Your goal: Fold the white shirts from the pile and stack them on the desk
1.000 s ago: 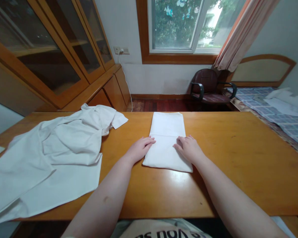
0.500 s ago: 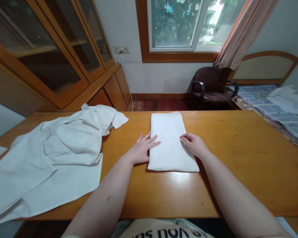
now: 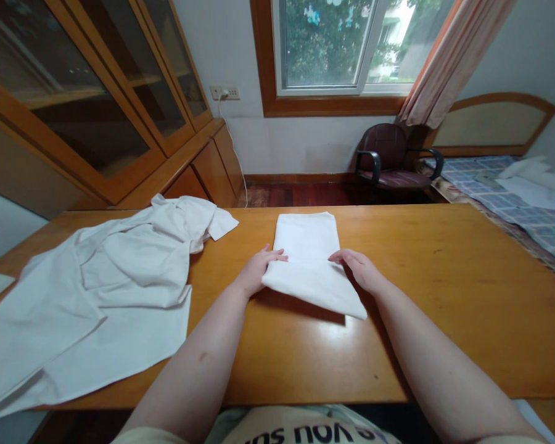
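Observation:
A folded white cloth (image 3: 311,259) lies lengthwise on the wooden table (image 3: 444,290) in front of me. My left hand (image 3: 257,271) grips its left edge, fingers over the top and the near part raised off the table. My right hand (image 3: 358,271) holds the right edge in the same way. The near half of the cloth tilts up, casting a shadow under it, while the far half stays flat.
A large crumpled white sheet (image 3: 102,290) covers the table's left part. A glass-fronted wooden cabinet (image 3: 97,105) stands at the left. Beyond the table are a dark armchair (image 3: 393,160), a window with a curtain (image 3: 439,61) and a bed (image 3: 522,203) at the right.
Both hands went from resting flat on the folded cloth to gripping its side edges. The near half of the cloth has lifted off the table.

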`<state>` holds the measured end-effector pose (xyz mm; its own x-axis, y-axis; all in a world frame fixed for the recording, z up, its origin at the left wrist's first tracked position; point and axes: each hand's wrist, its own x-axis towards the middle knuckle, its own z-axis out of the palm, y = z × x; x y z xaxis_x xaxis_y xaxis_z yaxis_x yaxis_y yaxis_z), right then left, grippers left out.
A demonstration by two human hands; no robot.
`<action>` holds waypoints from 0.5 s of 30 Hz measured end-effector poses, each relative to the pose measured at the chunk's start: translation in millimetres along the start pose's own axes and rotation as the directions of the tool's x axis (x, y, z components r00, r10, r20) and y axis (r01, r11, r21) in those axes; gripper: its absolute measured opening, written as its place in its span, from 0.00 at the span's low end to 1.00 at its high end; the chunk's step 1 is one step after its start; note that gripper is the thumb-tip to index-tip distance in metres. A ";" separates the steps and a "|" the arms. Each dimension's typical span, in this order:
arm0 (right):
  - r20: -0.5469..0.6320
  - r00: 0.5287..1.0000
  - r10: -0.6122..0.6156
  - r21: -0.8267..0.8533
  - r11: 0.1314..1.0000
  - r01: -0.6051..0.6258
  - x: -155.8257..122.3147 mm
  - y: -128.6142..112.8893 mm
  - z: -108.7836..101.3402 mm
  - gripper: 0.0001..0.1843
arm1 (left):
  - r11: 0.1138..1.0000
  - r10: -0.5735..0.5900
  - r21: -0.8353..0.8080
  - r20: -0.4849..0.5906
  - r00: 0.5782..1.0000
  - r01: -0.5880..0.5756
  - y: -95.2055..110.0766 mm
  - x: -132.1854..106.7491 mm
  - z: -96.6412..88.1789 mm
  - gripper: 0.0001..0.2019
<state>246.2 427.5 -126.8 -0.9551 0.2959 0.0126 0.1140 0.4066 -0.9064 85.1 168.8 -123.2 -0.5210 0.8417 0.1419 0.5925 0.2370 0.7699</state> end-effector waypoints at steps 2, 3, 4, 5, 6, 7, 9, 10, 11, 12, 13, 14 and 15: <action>0.001 1.000 -0.003 0.092 0.996 0.003 -1.3 4.5 3.5 0.33 | 0.990 -0.099 -0.111 -0.085 0.991 0.089 -1.9 -0.5 3.0 0.14; 0.013 1.000 0.002 0.132 0.991 -0.004 -2.5 5.5 4.9 0.37 | 0.980 -0.140 -0.155 -0.123 0.983 0.120 -2.8 -0.7 4.8 0.15; 0.031 0.999 0.004 0.170 0.985 -0.010 -3.9 5.9 6.1 0.40 | 0.973 -0.167 -0.185 -0.156 0.974 0.138 -3.7 -0.9 6.5 0.15; 0.053 0.999 0.002 0.208 0.978 -0.013 -5.2 6.0 6.9 0.44 | 0.969 -0.181 -0.201 -0.187 0.966 0.143 -4.4 -0.9 7.9 0.15; 0.076 0.997 -0.003 0.239 0.971 -0.015 -6.3 6.1 7.5 0.46 | 0.967 -0.195 -0.208 -0.220 0.956 0.149 -5.1 -0.9 9.0 0.15; 0.087 0.996 -0.007 0.257 0.966 -0.016 -6.9 6.5 7.9 0.48 | 0.964 -0.217 -0.209 -0.252 0.943 0.166 -5.5 -0.7 9.5 0.15; 0.061 0.998 -0.012 0.262 0.965 -0.005 -6.6 8.6 8.3 0.46 | 0.950 -0.293 -0.204 -0.302 0.907 0.238 -5.7 0.1 8.9 0.15; 0.034 0.999 -0.026 0.255 0.967 0.016 -5.9 10.1 8.4 0.44 | 0.939 -0.332 -0.199 -0.323 0.886 0.279 -5.3 0.7 8.0 0.16; 0.019 0.998 -0.053 0.239 0.970 0.047 -5.0 11.5 8.6 0.42 | 0.930 -0.363 -0.189 -0.340 0.868 0.315 -4.6 1.3 6.7 0.17; 0.021 0.996 -0.087 0.212 0.974 0.080 -4.1 12.3 8.9 0.40 | 0.924 -0.382 -0.175 -0.354 0.854 0.341 -3.5 2.0 5.4 0.18; 0.040 0.993 -0.115 0.172 0.979 0.107 -3.2 12.4 9.4 0.38 | 0.921 -0.389 -0.157 -0.363 0.847 0.356 -2.2 2.6 4.2 0.19; 0.068 0.990 -0.127 0.115 0.986 0.119 -2.5 11.4 10.2 0.34 | 0.921 -0.390 -0.138 -0.370 0.844 0.365 -0.8 3.2 3.4 0.19; 0.088 0.989 -0.115 0.042 0.993 0.112 -1.9 9.5 11.3 0.30 | 0.920 -0.390 -0.116 -0.373 0.842 0.374 0.8 3.6 3.0 0.20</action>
<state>246.0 421.0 -140.1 -0.9822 0.1699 0.0799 -0.0052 0.4005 -0.9163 85.5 173.5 -123.9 -0.8986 0.4357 0.0512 0.2786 0.4766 0.8338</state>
